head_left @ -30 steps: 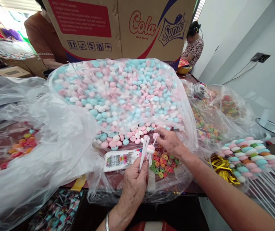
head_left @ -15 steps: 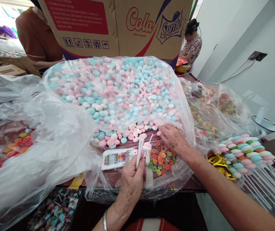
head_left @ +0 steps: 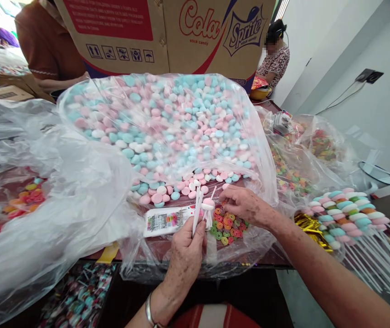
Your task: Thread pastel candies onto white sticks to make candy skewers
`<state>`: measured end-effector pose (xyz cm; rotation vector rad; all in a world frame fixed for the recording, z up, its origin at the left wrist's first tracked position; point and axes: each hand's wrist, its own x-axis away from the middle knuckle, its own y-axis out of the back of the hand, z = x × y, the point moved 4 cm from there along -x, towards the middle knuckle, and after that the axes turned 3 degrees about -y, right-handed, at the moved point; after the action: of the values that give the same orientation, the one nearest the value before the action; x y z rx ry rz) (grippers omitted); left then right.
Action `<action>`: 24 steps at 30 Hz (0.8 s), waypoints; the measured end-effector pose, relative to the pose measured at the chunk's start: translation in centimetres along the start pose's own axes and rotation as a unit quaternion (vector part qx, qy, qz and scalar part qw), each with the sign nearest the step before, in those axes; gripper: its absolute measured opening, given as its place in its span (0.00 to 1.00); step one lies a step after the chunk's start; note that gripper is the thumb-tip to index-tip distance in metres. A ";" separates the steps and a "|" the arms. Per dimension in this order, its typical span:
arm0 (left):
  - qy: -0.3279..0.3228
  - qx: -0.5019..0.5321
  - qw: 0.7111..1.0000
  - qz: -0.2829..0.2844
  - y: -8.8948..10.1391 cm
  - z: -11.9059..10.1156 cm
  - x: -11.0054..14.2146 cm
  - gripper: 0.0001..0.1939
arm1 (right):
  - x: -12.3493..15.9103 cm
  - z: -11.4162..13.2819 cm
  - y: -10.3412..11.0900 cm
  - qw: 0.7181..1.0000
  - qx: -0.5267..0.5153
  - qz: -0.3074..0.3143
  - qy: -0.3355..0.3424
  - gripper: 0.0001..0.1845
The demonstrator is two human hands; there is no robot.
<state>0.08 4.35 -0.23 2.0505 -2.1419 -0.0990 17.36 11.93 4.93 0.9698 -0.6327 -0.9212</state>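
My left hand (head_left: 187, 243) is closed round several white sticks (head_left: 197, 212). A pink and white marshmallow (head_left: 208, 204) is threaded on one stick, whose tip pokes out above it. My right hand (head_left: 244, 205) has its fingers pinched just above the gummy rings (head_left: 227, 227). At its fingertips shows a pink marshmallow (head_left: 226, 186), partly hidden by the fingers. Pink, blue and white marshmallows (head_left: 157, 193) spill from the mouth of a large clear bag (head_left: 181, 123). Left of my left hand lies a white printed packet (head_left: 166, 221).
Finished marshmallow skewers (head_left: 348, 216) lie at the right beside gold foil ties (head_left: 313, 232). Bags of gummies (head_left: 290, 171) stand behind them. Crumpled plastic (head_left: 89, 182) covers the left side. A large carton (head_left: 167, 41) stands at the back, with two people beyond.
My right hand has drawn back slightly from the loose marshmallows by the bag's mouth, its fingers now curled in with a pink marshmallow. My left hand keeps its hold on the sticks.
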 end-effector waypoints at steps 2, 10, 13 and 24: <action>-0.004 -0.003 1.000 0.000 0.0 -0.1 0.0 0.17 | 0.4 0.3 -0.1 1.000 -0.020 0.016 0.000 0.06; -0.005 -0.017 1.000 -0.001 0.1 -0.2 0.1 0.16 | 0.4 1.1 -1.9 0.996 0.078 0.011 -0.047 0.06; -0.005 -0.014 1.000 -0.007 0.0 -0.1 0.0 0.17 | 0.3 1.1 -1.7 0.997 0.049 -0.013 -0.051 0.07; -0.058 -0.073 0.995 0.022 -0.1 -1.4 0.0 0.15 | 1.0 -2.0 -0.5 0.750 -0.634 -0.090 -0.168 0.13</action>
<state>0.44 4.45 1.14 1.9594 -2.1737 -0.3648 19.24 11.70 3.68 -0.3961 -0.0755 -1.3955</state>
